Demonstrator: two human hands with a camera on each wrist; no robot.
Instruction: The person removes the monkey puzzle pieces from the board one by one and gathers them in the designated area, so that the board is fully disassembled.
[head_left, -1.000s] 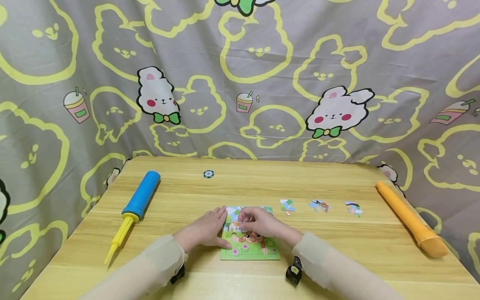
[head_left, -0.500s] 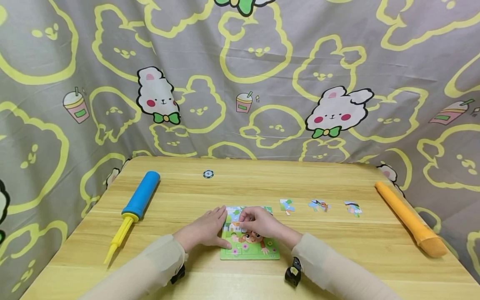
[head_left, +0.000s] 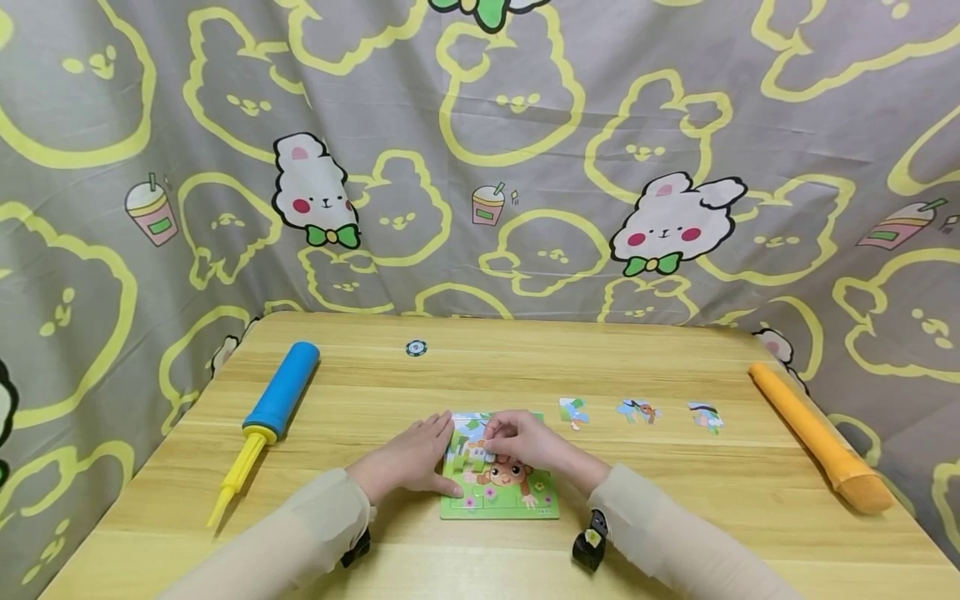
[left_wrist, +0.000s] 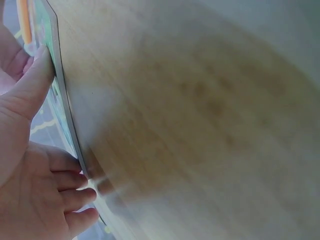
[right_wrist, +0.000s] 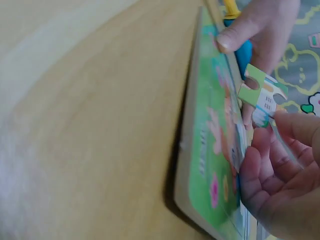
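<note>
A jigsaw puzzle board [head_left: 510, 504] with a cartoon monkey lies on the table before me. My left hand [head_left: 414, 454] rests along its left edge, the thumb on the board's lower left corner and the other fingers straight at its side. Between thumb and fingertips, my right hand [head_left: 528, 442] pinches a puzzle piece [right_wrist: 262, 95] printed with a house and green grass. In the right wrist view this piece stands tilted above the board's surface. My right hand covers the upper right of the picture in the head view.
Three loose pieces lie in a row at the back right: a left one [head_left: 574, 412], a middle one [head_left: 639, 411] and a right one [head_left: 707, 416]. A blue and yellow hand pump [head_left: 281, 392] lies left, an orange tapered tube [head_left: 817, 437] right, a round chip [head_left: 417, 348] at the back.
My right hand has shifted slightly right, and the house piece in its fingers is now tilted and shows more of its face. My left hand has stayed in place.
</note>
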